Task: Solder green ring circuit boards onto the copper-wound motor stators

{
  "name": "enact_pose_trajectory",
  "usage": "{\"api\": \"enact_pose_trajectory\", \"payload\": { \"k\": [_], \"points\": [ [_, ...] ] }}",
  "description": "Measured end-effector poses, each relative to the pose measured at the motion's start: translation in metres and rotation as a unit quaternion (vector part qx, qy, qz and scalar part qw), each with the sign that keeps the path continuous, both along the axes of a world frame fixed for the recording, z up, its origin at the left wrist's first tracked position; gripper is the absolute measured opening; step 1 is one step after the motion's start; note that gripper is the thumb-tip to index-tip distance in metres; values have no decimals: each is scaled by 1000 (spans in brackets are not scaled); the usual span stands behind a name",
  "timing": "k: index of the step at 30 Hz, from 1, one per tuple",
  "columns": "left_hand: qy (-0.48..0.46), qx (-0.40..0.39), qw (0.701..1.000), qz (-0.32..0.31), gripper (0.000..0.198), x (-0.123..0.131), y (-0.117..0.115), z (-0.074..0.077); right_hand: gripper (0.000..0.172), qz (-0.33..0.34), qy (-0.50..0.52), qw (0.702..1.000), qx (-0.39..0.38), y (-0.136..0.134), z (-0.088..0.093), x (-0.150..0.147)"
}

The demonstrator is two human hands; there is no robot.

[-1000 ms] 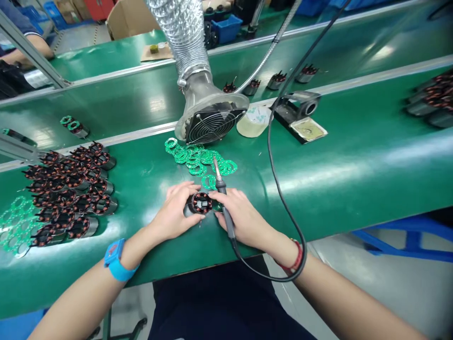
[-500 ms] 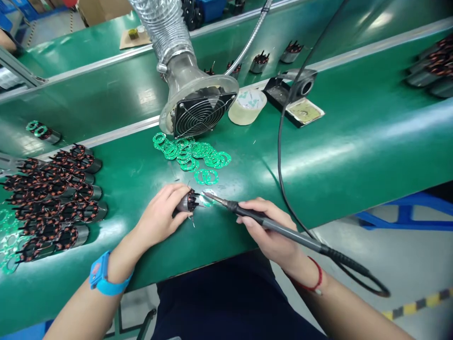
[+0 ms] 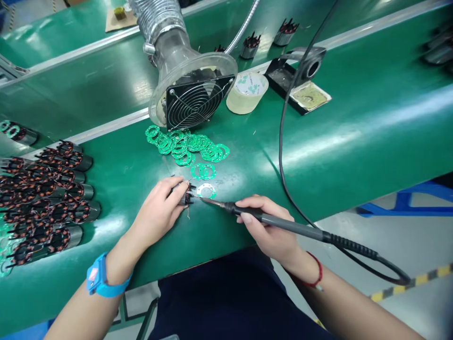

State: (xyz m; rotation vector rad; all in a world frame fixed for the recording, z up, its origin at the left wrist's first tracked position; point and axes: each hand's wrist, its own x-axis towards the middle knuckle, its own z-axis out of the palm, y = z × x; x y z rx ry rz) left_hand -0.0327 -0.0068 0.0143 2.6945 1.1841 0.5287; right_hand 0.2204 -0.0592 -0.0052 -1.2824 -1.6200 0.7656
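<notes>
Currently, the left hand [image 3: 157,212] grasps a wound motor core [image 3: 188,194] in its fingers, held sideways at the near side of the bench [image 3: 244,163], pins [image 3: 192,187] facing right. The right hand [image 3: 271,229] grips a soldering iron [image 3: 290,226] in its fingers, tip [image 3: 213,202] near the pins. A green ring board [image 3: 213,192] lies just right of the core; a pile of similar boards [image 3: 194,142] lies beyond it.

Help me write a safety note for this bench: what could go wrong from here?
If the soldering iron is hot, which the picture cannot show, a slip could burn the left hand, which holds the wound core near the tip. The tip might also scorch the single ring board lying close to it. And the cable, looping out past the right hand, could catch and jerk the iron.
</notes>
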Motion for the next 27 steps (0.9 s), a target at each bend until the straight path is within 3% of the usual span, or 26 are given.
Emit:
{"api": "enact_pose_trajectory", "payload": {
  "k": [20,27],
  "points": [
    [25,7,1000,2,48,0,-1,-1,14,5,-19,999,43,2,6,-4],
    [31,3,1000,-3,48,0,-2,-3,35,61,-79,994,52,5,7,-4]
  ]
}}
